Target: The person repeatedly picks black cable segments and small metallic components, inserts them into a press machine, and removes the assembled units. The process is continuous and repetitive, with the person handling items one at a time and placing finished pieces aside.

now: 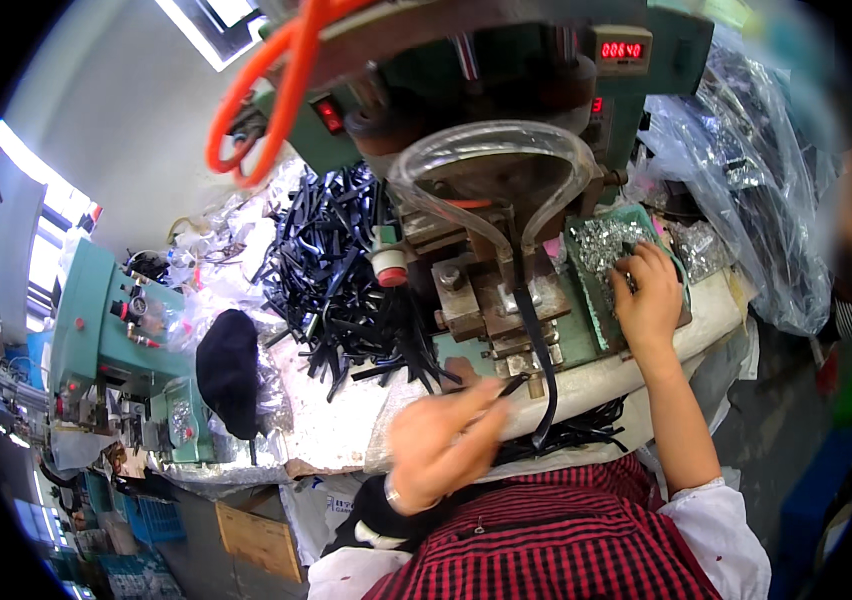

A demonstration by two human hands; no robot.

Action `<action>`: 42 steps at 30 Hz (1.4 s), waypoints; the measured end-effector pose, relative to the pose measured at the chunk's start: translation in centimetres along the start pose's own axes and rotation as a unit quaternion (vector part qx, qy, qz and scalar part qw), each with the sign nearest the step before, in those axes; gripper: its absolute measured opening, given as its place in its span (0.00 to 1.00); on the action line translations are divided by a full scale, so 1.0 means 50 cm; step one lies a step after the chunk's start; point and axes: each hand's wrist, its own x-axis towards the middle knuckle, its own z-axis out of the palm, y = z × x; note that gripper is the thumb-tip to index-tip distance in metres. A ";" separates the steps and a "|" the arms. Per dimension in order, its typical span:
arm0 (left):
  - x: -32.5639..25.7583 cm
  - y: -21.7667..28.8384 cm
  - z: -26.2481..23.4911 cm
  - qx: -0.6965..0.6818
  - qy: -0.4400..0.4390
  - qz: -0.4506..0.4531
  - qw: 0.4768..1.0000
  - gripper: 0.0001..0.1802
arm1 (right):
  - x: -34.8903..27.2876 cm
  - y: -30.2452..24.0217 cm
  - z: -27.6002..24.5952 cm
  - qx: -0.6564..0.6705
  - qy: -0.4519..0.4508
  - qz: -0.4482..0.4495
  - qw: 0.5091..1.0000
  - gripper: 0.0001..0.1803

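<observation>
My left hand [443, 440], smeared by motion, is in front of the press with its fingers drawn together. A short dark end of a black strip [515, 384] pokes out at its fingertips. My right hand [650, 300] reaches into a green tray [586, 290] of small shiny metal pieces [608, 243]. Its fingers curl down among the pieces, and what they pinch is hidden. Between my hands, another black strip [538, 360] runs from the tooling of the press [486, 290] and hangs over the padded front edge.
A big heap of black strips [336, 260] lies left of the press, and more strips [586, 428] lie below the edge by my lap. A clear hose [491, 135] loops before the press; an orange hose [291, 90] hangs upper left. Clear plastic bags [746, 190] stand at right.
</observation>
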 end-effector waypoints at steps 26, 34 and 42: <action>-0.073 -0.318 0.010 0.050 0.137 -0.378 0.914 0.09 | 0.039 -0.157 -0.082 0.380 0.023 0.011 0.925 0.06; -0.015 -0.149 0.003 -0.168 0.235 -0.364 0.885 0.08 | 0.038 -0.233 -0.026 0.559 -0.036 0.170 0.811 0.13; 0.156 -0.087 0.009 -0.205 0.259 -0.188 0.925 0.08 | 0.046 -0.284 -0.101 0.620 -0.104 0.238 0.741 0.23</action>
